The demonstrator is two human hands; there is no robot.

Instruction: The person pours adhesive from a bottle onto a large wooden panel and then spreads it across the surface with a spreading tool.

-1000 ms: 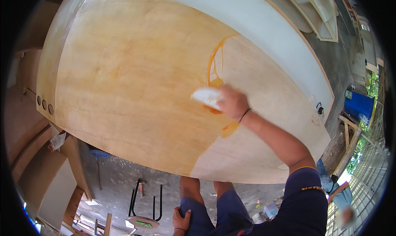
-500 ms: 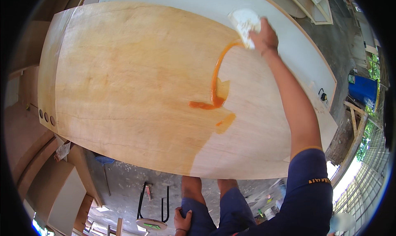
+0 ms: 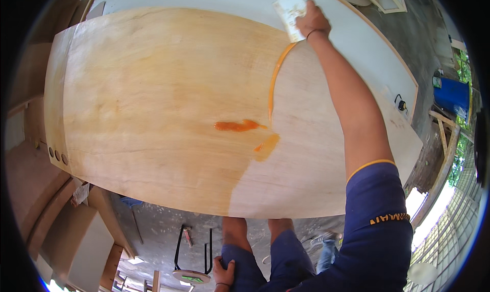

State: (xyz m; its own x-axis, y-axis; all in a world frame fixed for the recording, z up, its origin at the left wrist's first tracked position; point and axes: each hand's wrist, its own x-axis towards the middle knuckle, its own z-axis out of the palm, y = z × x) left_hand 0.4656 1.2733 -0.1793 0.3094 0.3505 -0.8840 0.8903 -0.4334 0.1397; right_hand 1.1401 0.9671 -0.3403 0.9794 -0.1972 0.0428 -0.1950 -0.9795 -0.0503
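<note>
My right hand (image 3: pixel 315 21) is closed on a flat white spreader (image 3: pixel 289 11) at the far edge of a large plywood panel (image 3: pixel 153 87). A curved orange streak of thick liquid (image 3: pixel 273 85) runs from the spreader's lower edge down toward the panel's middle. A darker orange puddle (image 3: pixel 236 125) and a smaller orange smear (image 3: pixel 265 148) lie nearby. To their left the wood looks yellowish and coated; on the right it is paler. My left hand (image 3: pixel 223 272) rests on my left thigh with fingers spread, holding nothing.
Beneath the panel lies a white board (image 3: pixel 372 67) with a small black-and-yellow device (image 3: pixel 401 105) on it. A blue barrel (image 3: pixel 451 97) stands at the right. A stool (image 3: pixel 191 277) is on the floor below. Another person's jeans leg (image 3: pixel 326 256) shows near my right side.
My right hand and the spreader have moved farther away and slightly left. The long orange streak is thinner and no longer joins the darker puddle. My left hand stays on my thigh.
</note>
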